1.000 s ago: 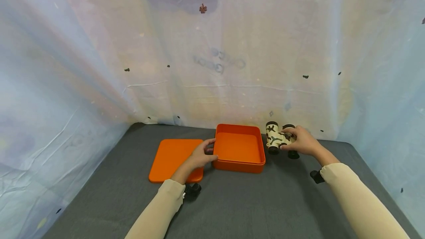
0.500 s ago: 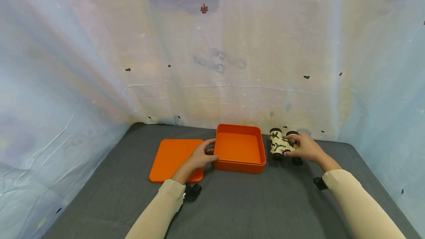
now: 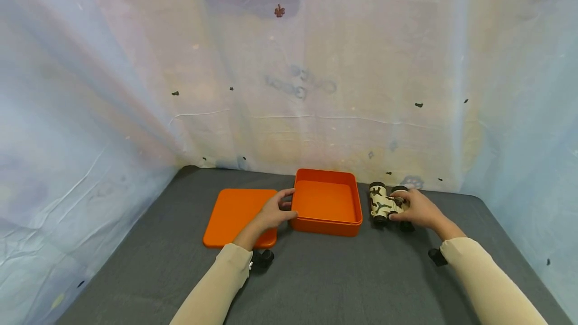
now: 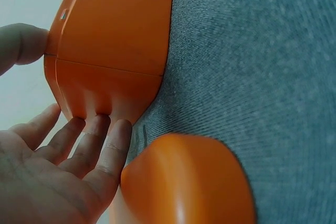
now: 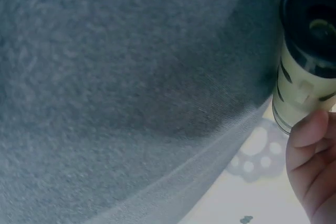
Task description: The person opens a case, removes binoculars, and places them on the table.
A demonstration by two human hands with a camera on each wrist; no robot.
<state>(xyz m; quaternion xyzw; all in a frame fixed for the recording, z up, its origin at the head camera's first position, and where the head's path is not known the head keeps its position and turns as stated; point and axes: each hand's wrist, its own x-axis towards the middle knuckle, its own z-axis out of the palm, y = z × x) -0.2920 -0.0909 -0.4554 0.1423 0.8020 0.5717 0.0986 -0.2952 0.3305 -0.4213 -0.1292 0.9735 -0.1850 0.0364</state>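
In the head view, a pair of binoculars in cream and dark camouflage with black ends is gripped from above by my right hand. The right wrist view shows one barrel of the binoculars close to the cloth; whether it touches is unclear. My left hand lies against the left side of an orange box, which is uncovered with a bare inside. Seen from the left wrist, the extended fingers touch the box's side, and the thumb rests by its rim near a corner.
An orange lid lies flat left of the box, partly under my left forearm. The dark grey cloth-covered table ends at a patterned pale curtain behind, with more curtain at both sides.
My right hand has moved the binoculars down, nearer to me and slightly right, away from the box. My left hand, the box and the lid have stayed in place.
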